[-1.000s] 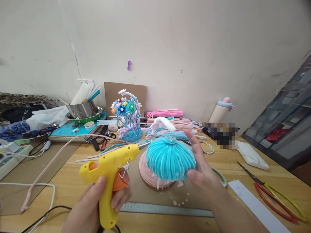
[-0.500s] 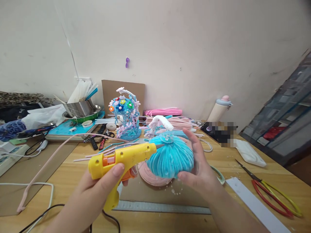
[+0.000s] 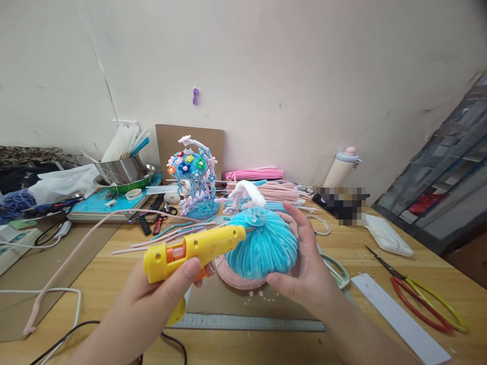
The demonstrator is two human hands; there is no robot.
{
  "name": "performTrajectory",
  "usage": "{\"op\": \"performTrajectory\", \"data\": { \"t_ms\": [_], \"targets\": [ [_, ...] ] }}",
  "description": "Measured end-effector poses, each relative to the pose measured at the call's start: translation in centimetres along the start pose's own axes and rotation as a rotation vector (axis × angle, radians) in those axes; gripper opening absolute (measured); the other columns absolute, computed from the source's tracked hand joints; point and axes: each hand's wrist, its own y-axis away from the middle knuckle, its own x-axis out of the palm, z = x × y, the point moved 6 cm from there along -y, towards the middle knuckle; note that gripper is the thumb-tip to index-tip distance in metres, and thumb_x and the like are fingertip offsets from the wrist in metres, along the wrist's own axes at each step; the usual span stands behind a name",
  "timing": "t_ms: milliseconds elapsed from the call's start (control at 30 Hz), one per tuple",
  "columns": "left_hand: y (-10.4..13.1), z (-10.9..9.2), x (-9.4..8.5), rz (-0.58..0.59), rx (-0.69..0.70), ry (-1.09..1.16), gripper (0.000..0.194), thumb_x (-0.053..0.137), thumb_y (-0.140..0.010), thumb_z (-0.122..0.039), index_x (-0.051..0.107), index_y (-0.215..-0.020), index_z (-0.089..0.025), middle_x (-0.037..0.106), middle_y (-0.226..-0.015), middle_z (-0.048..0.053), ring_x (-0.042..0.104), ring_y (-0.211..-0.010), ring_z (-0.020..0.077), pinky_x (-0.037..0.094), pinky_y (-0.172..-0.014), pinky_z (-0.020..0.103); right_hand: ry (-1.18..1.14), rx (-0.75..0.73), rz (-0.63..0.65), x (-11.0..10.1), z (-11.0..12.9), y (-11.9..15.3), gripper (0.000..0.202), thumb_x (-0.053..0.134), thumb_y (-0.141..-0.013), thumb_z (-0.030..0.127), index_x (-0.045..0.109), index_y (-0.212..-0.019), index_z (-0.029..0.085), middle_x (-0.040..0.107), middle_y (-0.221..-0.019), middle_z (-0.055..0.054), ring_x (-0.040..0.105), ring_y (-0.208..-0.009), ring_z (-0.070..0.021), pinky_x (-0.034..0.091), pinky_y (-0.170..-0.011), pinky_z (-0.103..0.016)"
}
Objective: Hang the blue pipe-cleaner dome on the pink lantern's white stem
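Note:
A yellow hot glue gun (image 3: 198, 246) is gripped in my left hand (image 3: 167, 291), fingers wrapped round the handle by the orange trigger. Its nozzle meets the blue pipe-cleaner dome (image 3: 266, 246) close to the round piece on top. My right hand (image 3: 304, 268) cups the dome from the right, thumb at its lower front edge and fingers behind. The dome appears held up in front of a pink coiled base (image 3: 232, 276), which it partly covers. A white fuzzy curved stem (image 3: 253, 191) rises behind the dome.
A flower-covered pipe-cleaner jellyfish (image 3: 196, 175) stands at the back, beside bundles of pink pipe cleaners (image 3: 262, 190). Scissors (image 3: 422, 299) and a white strip (image 3: 399, 314) lie at right. A clear ruler (image 3: 247, 322) runs along the front. A black cord (image 3: 72, 337) trails at left.
The dome has shifted slightly left and turned a little in my right hand. My left hand has tilted the glue gun, keeping its nozzle at the dome's top.

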Motion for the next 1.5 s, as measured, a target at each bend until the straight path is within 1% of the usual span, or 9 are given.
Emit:
{"op": "performTrajectory", "data": {
  "t_ms": [67, 233, 333, 533, 700, 900, 1167, 1300, 1500],
  "targets": [
    [-0.1, -0.3, 0.1, 0.003, 0.01, -0.023, 0.035, 0.06, -0.077, -0.054, 0.068, -0.063, -0.023, 0.066, -0.062, 0.002, 0.061, -0.058, 0.0178, 0.049, -0.051, 0.024, -0.011, -0.002, -0.002, 0.0, 0.0, 0.0, 0.103, 0.082, -0.061, 0.042, 0.02, -0.142, 0.038, 0.034, -0.142, -0.008, 0.043, -0.128, -0.0322, 0.046, -0.098, -0.048],
    [-0.2, -0.8, 0.3, 0.019, 0.023, -0.039, 0.032, 0.06, -0.076, -0.054, 0.071, -0.072, -0.024, 0.063, -0.059, 0.002, 0.052, -0.047, 0.0145, 0.04, -0.038, 0.022, 0.007, 0.008, -0.014, 0.0, -0.1, 0.2, 0.103, 0.083, -0.06, 0.043, 0.021, -0.142, 0.039, 0.034, -0.141, -0.008, 0.041, -0.129, -0.0332, 0.045, -0.098, -0.049],
    [0.0, -0.8, 0.3, 0.042, 0.052, -0.069, 0.031, 0.057, -0.079, -0.053, 0.072, -0.078, -0.025, 0.062, -0.062, 0.001, 0.05, -0.047, 0.0129, 0.042, -0.041, 0.022, 0.007, 0.013, -0.01, 0.0, -0.1, 0.3, 0.104, 0.082, -0.06, 0.043, 0.02, -0.143, 0.037, 0.033, -0.143, -0.009, 0.038, -0.131, -0.0336, 0.043, -0.101, -0.049],
    [0.2, -0.1, 0.1, 0.113, 0.078, -0.158, 0.036, 0.05, -0.084, -0.051, 0.069, -0.072, -0.022, 0.06, -0.062, 0.002, 0.054, -0.052, 0.0134, 0.044, -0.043, 0.02, -0.06, 0.015, 0.006, 0.1, 0.0, 0.4, 0.101, 0.082, -0.061, 0.04, 0.02, -0.142, 0.039, 0.033, -0.142, -0.008, 0.04, -0.13, -0.0319, 0.044, -0.1, -0.048],
    [0.1, 0.5, -0.1, 0.117, 0.003, -0.189, 0.039, 0.048, -0.084, -0.054, 0.064, -0.073, -0.02, 0.06, -0.066, 0.003, 0.055, -0.057, 0.0147, 0.041, -0.042, 0.02, -0.032, 0.003, -0.004, 0.1, 0.0, 0.3, 0.103, 0.082, -0.061, 0.042, 0.02, -0.143, 0.036, 0.035, -0.141, -0.009, 0.04, -0.129, -0.0327, 0.043, -0.1, -0.05],
    [0.1, 0.2, -0.3, 0.121, 0.044, -0.252, 0.042, 0.045, -0.084, -0.056, 0.062, -0.069, -0.02, 0.059, -0.065, 0.002, 0.058, -0.062, 0.0159, 0.046, -0.048, 0.021, -0.088, 0.037, 0.007, 0.2, 0.2, 0.2, 0.098, 0.082, -0.061, 0.041, 0.024, -0.139, 0.04, 0.035, -0.14, -0.006, 0.04, -0.129, -0.0311, 0.039, -0.103, -0.051],
    [-0.2, -0.2, -0.2, 0.12, 0.04, -0.248, 0.043, 0.045, -0.085, -0.056, 0.058, -0.066, -0.02, 0.055, -0.063, 0.0, 0.053, -0.056, 0.0125, 0.043, -0.05, 0.02, -0.238, 0.065, 0.029, 0.5, 0.5, 0.2, 0.093, 0.082, -0.062, 0.042, 0.026, -0.136, 0.04, 0.037, -0.137, -0.006, 0.046, -0.124, -0.0301, 0.047, -0.097, -0.047],
    [0.0, 0.4, -0.4, 0.124, 0.02, -0.21, 0.042, 0.045, -0.085, -0.056, 0.057, -0.066, -0.021, 0.054, -0.063, -0.001, 0.051, -0.056, 0.0122, 0.041, -0.05, 0.021, -0.263, 0.085, 0.044, 0.5, 0.6, 0.2, 0.091, 0.081, -0.064, 0.042, 0.026, -0.137, 0.039, 0.037, -0.139, -0.006, 0.046, -0.124, -0.0298, 0.047, -0.097, -0.045],
    [0.0, 1.2, -0.8, 0.117, -0.014, -0.181, 0.041, 0.045, -0.085, -0.056, 0.058, -0.068, -0.021, 0.054, -0.064, -0.002, 0.052, -0.056, 0.0125, 0.042, -0.051, 0.021, -0.312, 0.118, 0.067, 0.5, 0.7, 0.2, 0.092, 0.08, -0.064, 0.043, 0.025, -0.138, 0.039, 0.038, -0.14, -0.006, 0.049, -0.123, -0.031, 0.052, -0.09, -0.044]
  ]
}}
